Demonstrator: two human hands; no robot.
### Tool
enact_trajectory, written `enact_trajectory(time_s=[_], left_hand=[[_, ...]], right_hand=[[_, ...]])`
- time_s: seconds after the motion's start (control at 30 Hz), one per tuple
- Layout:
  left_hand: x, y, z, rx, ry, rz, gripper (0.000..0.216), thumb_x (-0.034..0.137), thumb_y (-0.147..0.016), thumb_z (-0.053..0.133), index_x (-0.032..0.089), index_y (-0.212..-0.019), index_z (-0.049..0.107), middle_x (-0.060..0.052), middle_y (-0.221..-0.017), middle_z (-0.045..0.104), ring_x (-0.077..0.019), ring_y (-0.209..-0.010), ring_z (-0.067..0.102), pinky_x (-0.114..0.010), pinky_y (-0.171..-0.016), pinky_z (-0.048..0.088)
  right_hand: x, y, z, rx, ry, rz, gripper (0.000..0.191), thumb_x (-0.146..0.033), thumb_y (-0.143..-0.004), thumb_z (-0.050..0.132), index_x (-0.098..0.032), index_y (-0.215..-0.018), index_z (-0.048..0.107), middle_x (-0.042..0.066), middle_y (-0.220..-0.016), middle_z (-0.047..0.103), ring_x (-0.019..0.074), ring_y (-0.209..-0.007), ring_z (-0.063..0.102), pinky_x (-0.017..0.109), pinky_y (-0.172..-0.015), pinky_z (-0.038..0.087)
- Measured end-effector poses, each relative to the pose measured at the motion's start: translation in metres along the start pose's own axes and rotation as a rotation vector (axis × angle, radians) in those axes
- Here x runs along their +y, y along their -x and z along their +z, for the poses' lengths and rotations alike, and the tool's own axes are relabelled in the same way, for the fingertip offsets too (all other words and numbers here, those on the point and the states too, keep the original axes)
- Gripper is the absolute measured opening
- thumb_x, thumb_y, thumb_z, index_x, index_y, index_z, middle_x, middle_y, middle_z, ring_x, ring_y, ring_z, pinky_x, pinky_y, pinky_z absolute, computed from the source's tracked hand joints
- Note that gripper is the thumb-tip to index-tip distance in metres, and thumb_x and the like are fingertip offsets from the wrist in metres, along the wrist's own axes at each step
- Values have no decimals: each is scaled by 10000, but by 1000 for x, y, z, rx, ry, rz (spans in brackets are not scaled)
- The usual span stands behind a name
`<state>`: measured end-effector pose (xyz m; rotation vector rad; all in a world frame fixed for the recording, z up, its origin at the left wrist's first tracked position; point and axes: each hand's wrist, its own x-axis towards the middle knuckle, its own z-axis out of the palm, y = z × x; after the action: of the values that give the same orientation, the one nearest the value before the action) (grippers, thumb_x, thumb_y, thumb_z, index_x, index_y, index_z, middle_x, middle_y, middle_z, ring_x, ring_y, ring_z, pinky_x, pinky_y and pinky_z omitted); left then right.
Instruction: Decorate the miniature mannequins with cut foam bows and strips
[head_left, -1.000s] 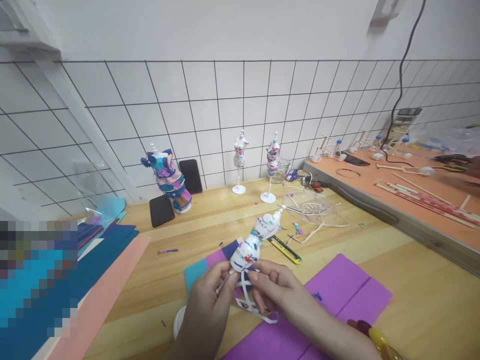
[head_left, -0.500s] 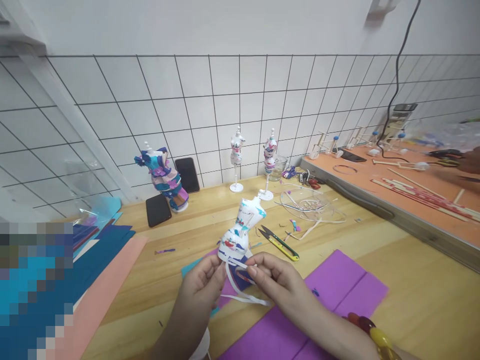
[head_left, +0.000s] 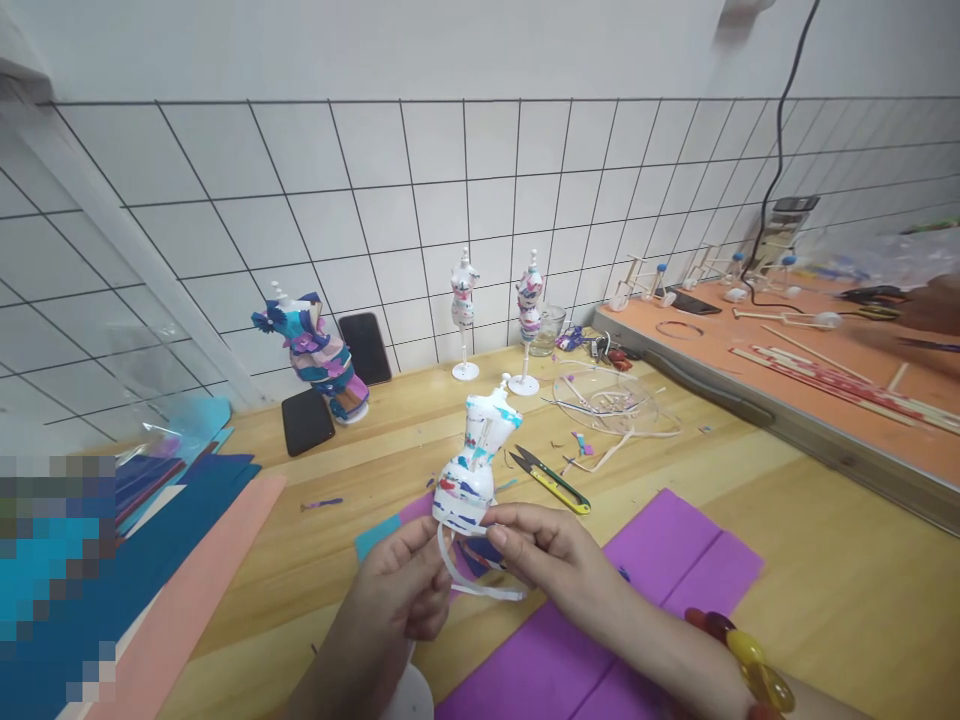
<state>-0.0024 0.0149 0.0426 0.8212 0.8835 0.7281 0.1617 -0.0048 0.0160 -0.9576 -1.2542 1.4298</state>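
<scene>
A small white mannequin torso (head_left: 474,455) with coloured paint marks stands upright between my hands. My left hand (head_left: 401,590) is closed round its stem from below. My right hand (head_left: 541,548) pinches its lower edge, where a thin white strip (head_left: 469,578) loops down and trails onto the purple felt (head_left: 660,590). The stem itself is hidden by my fingers.
On the wooden table lie yellow-handled snips (head_left: 549,478), a clear plastic dish (head_left: 604,392), two small mannequins on stands (head_left: 463,312), a dressed mannequin (head_left: 319,352), two phones (head_left: 307,422) and felt sheets (head_left: 180,520) at left. An orange board (head_left: 795,370) with sticks lies at right.
The mannequin torso has gone from tilted to upright and risen a little. My right fingers have moved up to its lower edge, and the white strip hangs lower.
</scene>
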Motion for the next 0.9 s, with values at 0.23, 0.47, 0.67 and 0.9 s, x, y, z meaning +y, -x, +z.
enact_trajectory(time_s=[0.23,0.47,0.67,0.9], left_hand=[[2,1,0,-45,-7,-48,348,398,-618,713,162,-668,461,116,-435,322,0,-373,112,-175,-381,55],[-2,0,0,-44,-107,23,324,384,-663,696,168,-804,498,120,-457,353,3,-343,141,-164,-358,106],[-8,-2,-4,-1,-347,174,307,434,-732,606,151,-662,512,48,-490,491,-44,-374,382,-168,-382,307],[-6,-1,-1,17,-376,218,328,477,-762,552,157,-693,530,71,-419,434,-44,-347,333,-164,-366,263]], right_hand=[[-9,3,-1,46,296,-164,249,-308,-869,494,-217,-1000,686,12,-748,657,129,-664,547,252,-645,443],[-7,6,0,55,361,-180,260,-302,-871,477,-209,-990,689,20,-729,647,140,-659,545,259,-624,437],[-10,6,5,108,218,-62,250,-375,-825,536,-150,-862,639,-63,-501,416,77,-456,361,207,-447,295],[-5,7,5,124,178,-43,260,-395,-832,528,-160,-942,554,-98,-480,337,69,-427,299,208,-426,240]])
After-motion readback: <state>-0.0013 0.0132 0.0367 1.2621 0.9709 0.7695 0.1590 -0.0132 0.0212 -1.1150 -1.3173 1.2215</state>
